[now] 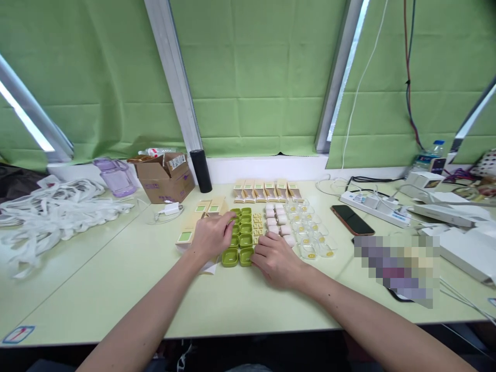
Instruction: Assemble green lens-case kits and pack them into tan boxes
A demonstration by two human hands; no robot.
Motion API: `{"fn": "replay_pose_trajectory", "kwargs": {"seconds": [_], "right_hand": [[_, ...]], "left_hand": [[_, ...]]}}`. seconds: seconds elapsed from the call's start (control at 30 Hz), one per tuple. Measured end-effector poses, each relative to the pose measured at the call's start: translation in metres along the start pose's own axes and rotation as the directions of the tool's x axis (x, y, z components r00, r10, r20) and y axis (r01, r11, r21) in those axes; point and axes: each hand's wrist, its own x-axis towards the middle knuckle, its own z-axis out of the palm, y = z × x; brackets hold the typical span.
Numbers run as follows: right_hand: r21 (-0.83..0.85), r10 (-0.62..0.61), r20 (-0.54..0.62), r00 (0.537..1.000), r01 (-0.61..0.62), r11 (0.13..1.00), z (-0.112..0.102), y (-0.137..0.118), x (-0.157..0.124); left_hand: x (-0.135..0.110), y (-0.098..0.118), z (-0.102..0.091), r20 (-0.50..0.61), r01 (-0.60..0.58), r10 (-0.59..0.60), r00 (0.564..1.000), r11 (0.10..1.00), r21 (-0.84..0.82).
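Note:
Small green square cups (245, 240) stand in two columns in the middle of the table. My left hand (213, 233) lies along their left side, thumb and forefinger apart over the left column, hiding part of it. On the other side my right hand (276, 261) rests with bent fingers against the front right cup (247, 257). Its fingertips reach the near end of the small yellow pieces (258, 225). Pale pink blocks (272, 221) stand in columns beyond that hand. Neither hand visibly holds anything.
Clear containers with yellow marks (309, 250) fill rows at right, near a phone (352, 219). Open cartons (267, 191) line the back; more cartons (185, 236) lie left of my left hand. A cardboard box (165, 181), black cylinder (200, 171) and power strip (374, 208) stand farther off.

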Motion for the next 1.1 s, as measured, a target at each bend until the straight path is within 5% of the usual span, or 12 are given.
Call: {"fn": "replay_pose_trajectory", "kwargs": {"seconds": [0.37,0.57,0.67,0.8,0.9,1.0,1.1], "right_hand": [[0.03,0.027,0.1,0.995,-0.03,0.999,-0.004,0.001,0.002],[0.341,0.183,-0.046,0.982,-0.157,0.927,-0.025,0.005,0.01],[0.646,0.352,-0.049,0.935,-0.239,0.725,-0.038,0.012,0.019],[0.949,0.542,0.123,0.831,-0.258,0.18,-0.047,0.029,0.034],[0.965,0.61,0.261,0.748,-0.182,-0.19,-0.047,0.04,0.043],[0.911,0.605,0.347,0.717,-0.103,-0.4,-0.045,0.046,0.048],[0.874,0.587,0.399,0.705,-0.098,-0.476,-0.039,0.046,0.047]], "left_hand": [[0.002,0.002,0.001,-0.012,0.017,-0.017,1.0,1.0,-0.019],[0.004,0.001,-0.001,-0.12,0.021,-0.043,0.992,0.983,-0.183],[0.009,0.005,-0.006,-0.159,0.039,-0.096,0.983,0.943,-0.33],[0.022,0.016,-0.02,-0.135,0.011,-0.09,0.987,0.87,-0.493],[0.033,0.025,-0.03,-0.06,0.001,-0.044,0.997,0.815,-0.579],[0.042,0.032,-0.035,0.005,0.023,-0.026,1.0,0.763,-0.646],[0.046,0.036,-0.034,0.035,0.029,-0.006,0.999,0.714,-0.7]]}}
